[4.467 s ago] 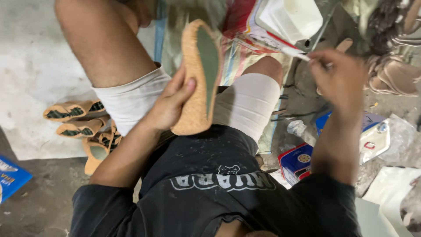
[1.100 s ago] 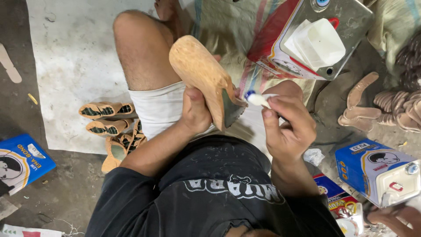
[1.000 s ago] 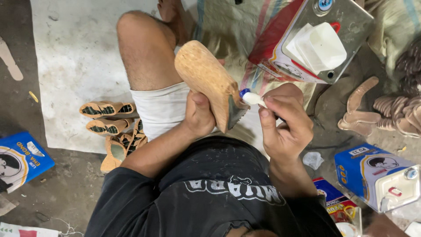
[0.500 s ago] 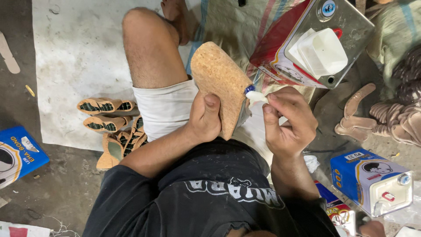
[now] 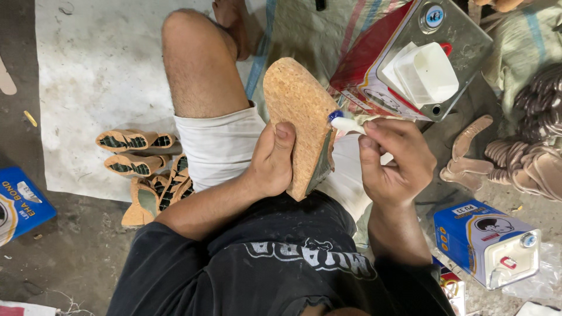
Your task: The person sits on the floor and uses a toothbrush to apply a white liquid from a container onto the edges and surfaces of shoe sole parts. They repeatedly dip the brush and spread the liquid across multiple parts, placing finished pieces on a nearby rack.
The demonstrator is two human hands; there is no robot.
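My left hand (image 5: 272,161) grips a cork-textured shoe sole (image 5: 297,120), held upright over my lap with its cork side toward me. My right hand (image 5: 395,161) pinches a small white brush with a blue tip (image 5: 345,123), and the tip touches the sole's right edge. The sole's greenish inner face is turned away, and only a sliver of it shows.
A red and silver tin can (image 5: 410,55) with a white cup (image 5: 424,73) on it lies just beyond my right hand. A blue tin (image 5: 486,243) stands at the right. Several finished soles (image 5: 143,169) are stacked at my left thigh. Tan sole pieces (image 5: 521,158) pile at the right.
The sole has turned in my left hand, so its cork face points at me. The brush moved from the cup over to the sole's right edge and stays against it.
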